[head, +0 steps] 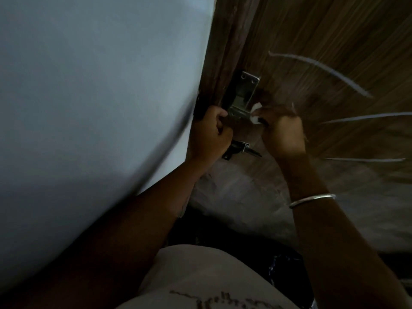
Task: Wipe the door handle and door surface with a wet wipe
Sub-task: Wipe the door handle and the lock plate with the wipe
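A brown wood-grain door point(323, 41) fills the upper right, with a metal handle plate point(244, 94) near its left edge. My right hand point(283, 132) holds a bunched white wet wipe point(322, 113) pressed against the door just right of the plate's lower end. My left hand point(209, 134) is curled around the door's edge beside the plate. A small dark latch point(239, 149) sits on the door between my two hands, partly hidden by my left hand.
A pale blue-grey wall point(100, 97) takes up the whole left side, right next to the door edge. Thin silver inlay lines point(334, 70) curve across the door. A silver bangle point(312, 200) circles my right wrist. The lighting is dim.
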`<state>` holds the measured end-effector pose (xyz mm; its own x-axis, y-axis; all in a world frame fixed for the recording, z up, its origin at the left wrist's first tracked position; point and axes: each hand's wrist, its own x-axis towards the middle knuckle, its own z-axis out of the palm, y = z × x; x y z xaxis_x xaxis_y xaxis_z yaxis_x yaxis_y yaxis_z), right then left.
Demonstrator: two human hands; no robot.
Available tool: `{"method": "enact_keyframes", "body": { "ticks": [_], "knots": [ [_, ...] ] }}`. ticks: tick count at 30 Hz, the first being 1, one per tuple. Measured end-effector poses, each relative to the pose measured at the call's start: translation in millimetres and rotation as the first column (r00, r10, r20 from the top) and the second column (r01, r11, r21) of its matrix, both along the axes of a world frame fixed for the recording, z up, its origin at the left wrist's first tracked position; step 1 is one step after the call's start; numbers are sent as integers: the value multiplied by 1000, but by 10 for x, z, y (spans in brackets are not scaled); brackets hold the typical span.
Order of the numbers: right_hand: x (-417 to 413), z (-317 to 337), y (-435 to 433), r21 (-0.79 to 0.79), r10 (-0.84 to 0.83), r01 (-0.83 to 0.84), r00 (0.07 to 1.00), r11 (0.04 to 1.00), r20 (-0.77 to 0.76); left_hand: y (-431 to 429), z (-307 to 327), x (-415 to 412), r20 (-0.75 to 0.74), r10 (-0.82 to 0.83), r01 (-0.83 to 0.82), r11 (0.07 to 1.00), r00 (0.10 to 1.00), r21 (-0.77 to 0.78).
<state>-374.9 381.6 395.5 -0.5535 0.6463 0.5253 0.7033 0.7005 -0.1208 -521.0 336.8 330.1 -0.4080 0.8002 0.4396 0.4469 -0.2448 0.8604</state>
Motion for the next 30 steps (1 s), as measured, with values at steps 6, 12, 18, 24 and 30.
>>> {"method": "enact_keyframes", "body": {
  "ticks": [6,12,18,24,30],
  "knots": [
    [-239,-100,-98,91,-96,78,971,993,221,-17,-30,4,-15,-4,4,1000,1000,7],
    [114,-311,-195,270,-267,290,956,918,-120,-46,-95,-25,-11,11,-11,999,1000,-51],
    [173,-358,-180,244,-265,292,954,925,-140,-4,-23,11,39,-16,18,999,999,-33],
    [12,-340,-125,215,-171,190,980,958,-106,14,-13,-26,101,24,-19,999,995,-50],
    [-290,-362,-68,231,-129,138,990,963,-54,15,-9,-55,152,55,-41,995,987,-95]
  ]
}}
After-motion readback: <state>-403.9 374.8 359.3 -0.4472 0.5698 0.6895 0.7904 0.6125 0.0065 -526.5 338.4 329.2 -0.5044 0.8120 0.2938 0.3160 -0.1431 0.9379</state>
